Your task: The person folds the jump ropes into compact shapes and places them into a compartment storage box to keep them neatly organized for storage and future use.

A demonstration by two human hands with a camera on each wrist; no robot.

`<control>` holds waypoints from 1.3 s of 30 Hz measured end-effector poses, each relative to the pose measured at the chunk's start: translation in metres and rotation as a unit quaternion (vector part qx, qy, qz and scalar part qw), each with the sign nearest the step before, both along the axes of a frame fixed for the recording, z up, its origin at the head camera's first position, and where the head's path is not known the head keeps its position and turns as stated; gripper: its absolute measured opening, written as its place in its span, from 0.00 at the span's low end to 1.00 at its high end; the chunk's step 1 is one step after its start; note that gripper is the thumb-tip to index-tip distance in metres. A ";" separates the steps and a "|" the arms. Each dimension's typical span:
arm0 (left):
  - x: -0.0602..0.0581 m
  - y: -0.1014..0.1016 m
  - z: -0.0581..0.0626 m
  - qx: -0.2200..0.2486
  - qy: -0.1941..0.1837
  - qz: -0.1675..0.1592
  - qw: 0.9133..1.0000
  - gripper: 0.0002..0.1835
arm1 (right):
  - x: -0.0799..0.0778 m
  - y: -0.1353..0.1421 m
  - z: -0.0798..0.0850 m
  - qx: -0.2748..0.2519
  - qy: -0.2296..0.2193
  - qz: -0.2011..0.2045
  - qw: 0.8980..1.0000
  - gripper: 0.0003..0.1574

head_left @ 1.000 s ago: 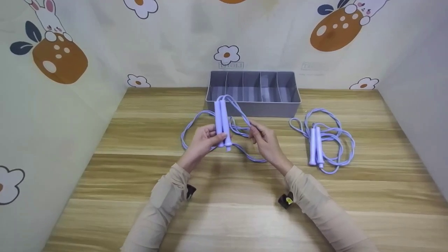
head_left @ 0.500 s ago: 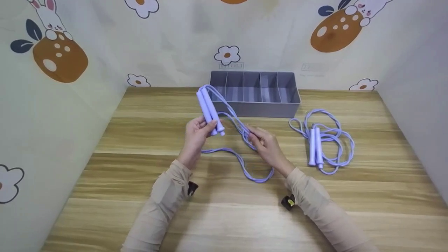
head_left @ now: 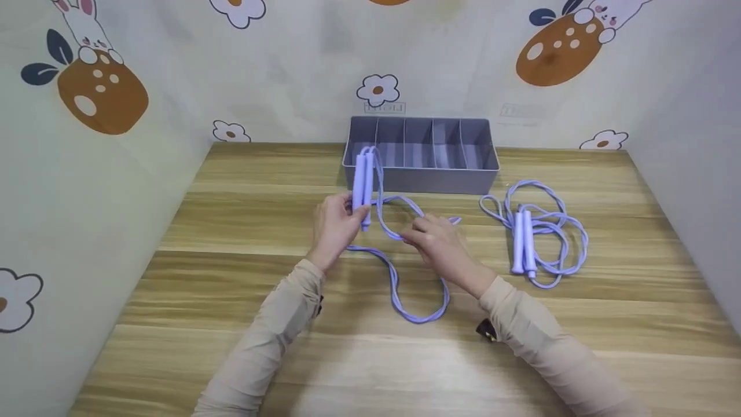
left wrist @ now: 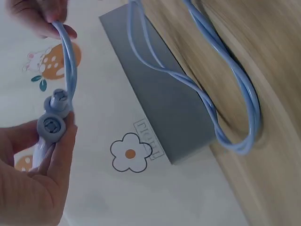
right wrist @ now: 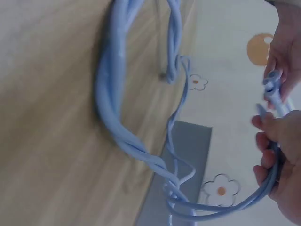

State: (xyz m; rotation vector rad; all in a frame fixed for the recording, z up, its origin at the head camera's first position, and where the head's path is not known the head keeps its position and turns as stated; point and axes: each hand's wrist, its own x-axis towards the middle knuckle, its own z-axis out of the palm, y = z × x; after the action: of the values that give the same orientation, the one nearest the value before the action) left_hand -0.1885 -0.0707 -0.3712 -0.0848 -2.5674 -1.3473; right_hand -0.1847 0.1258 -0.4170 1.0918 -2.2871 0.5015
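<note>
My left hand point(head_left: 338, 227) grips the two pale purple handles point(head_left: 363, 180) of a jump rope, side by side and almost upright in the head view. In the left wrist view the handle ends point(left wrist: 51, 125) show between thumb and fingers. My right hand point(head_left: 441, 248) pinches the doubled cord point(head_left: 389, 234) a little to the right of the handles; the right wrist view shows its fingers point(right wrist: 265, 162) curled round the cord. The remaining twisted cord point(head_left: 418, 319) hangs and loops on the table below both hands.
A second jump rope point(head_left: 524, 240) lies loosely coiled on the wooden table point(head_left: 243, 324), to the right. Behind the hands, against the patterned back wall point(head_left: 289, 69), stands a grey box point(head_left: 422, 180) with several compartments. Side walls point(head_left: 87, 220) border the table left and right.
The handles first tilted left, then swung back nearly upright. My right hand has turned with its knuckles higher, still on the cord. The loose loop has slid toward the table's front.
</note>
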 end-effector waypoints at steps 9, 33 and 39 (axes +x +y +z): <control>0.017 0.013 -0.007 -0.246 0.085 -0.060 0.964 0.05 | 0.002 -0.001 0.024 0.110 -0.024 0.057 0.992 0.03; 0.034 0.020 -0.014 -0.468 0.219 -0.221 0.827 0.11 | -0.024 0.019 0.054 0.018 -0.373 0.213 0.903 0.08; 0.032 0.015 -0.017 -0.434 0.283 -0.241 0.820 0.14 | -0.028 0.019 0.053 -0.022 -0.446 0.213 0.869 0.08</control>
State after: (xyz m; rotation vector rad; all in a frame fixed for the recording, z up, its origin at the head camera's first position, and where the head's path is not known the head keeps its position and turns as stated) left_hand -0.1566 -0.0559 -0.3885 -1.1556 -2.4305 -0.0481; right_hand -0.2132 0.1448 -0.3635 1.5742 -2.7296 1.4906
